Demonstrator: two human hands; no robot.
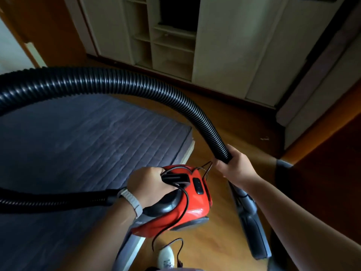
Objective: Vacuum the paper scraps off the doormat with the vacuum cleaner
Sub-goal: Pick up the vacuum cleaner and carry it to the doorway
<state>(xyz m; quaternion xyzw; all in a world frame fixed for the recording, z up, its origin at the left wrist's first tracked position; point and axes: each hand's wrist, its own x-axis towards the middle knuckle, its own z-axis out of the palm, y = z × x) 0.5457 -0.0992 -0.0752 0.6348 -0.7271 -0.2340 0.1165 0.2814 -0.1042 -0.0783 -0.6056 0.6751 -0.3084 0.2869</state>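
As left hand (147, 182) grips, vacuum cleaner (192, 207) beneath

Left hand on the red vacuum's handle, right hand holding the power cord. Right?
No: the head view shows the right hand gripping the end of the black hose, not the cord. The left hand is on the handle of the red vacuum.
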